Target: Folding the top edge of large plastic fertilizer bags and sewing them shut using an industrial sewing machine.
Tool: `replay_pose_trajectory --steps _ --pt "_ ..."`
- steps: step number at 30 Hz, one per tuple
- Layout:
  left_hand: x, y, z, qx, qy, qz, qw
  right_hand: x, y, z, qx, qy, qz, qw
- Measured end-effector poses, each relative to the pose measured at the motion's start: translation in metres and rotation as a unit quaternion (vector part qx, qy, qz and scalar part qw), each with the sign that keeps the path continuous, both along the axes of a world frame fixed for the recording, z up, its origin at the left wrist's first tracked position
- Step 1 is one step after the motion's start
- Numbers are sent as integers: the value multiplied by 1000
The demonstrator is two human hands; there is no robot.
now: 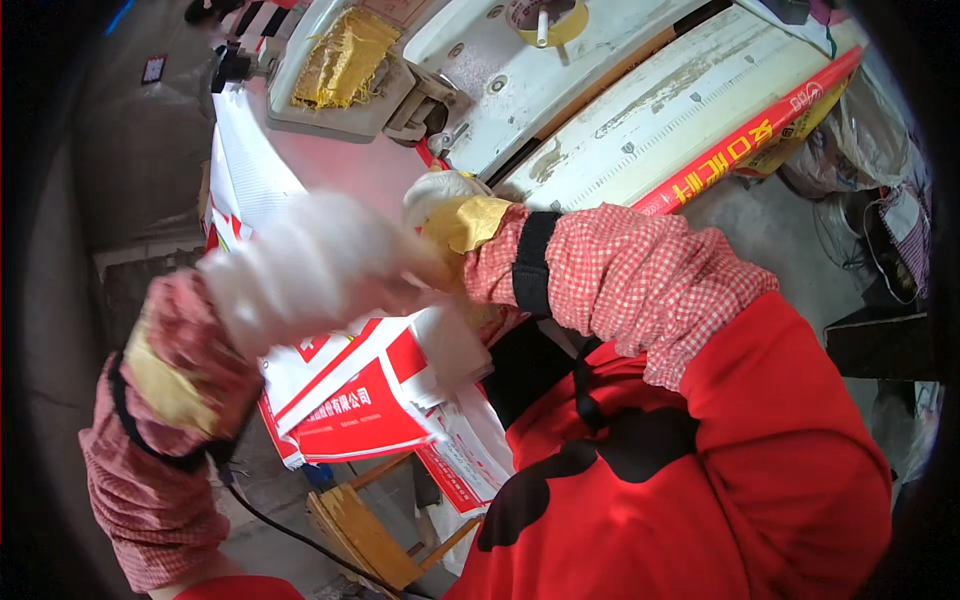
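- Sack (350,400), red and white: just below the left hand (320,265), which is too blurred to judge its grip.
- Right hand (445,195): beside the bench (620,130), fingers mostly hidden, hold unclear.

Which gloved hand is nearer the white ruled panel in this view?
The right hand, just by the left end of the white ruled panel; the left hand, blurred, sits farther left, over red-and-white printed packaging.

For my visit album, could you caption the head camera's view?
A blurred, gloved left hand and a gloved right hand near red and white printed packaging, a tape roll beyond.
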State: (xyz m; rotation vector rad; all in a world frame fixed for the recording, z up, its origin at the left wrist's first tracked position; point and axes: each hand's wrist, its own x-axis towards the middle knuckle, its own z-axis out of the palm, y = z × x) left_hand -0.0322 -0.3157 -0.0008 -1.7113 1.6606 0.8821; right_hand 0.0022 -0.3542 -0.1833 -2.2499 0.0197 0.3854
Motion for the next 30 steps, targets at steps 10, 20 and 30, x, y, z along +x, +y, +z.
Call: replay_pose_trajectory --steps 10,20,30 --pt "-72 46 -41 -93 44 -236 966 5 28 -86 -316 -115 -409 848" --pt "76 35 -124 -285 -193 -100 934 -23 -22 -30 591 -31 -298 749" --pt "79 157 -58 -340 -242 -44 908 6 36 3 -312 -261 -162 899"
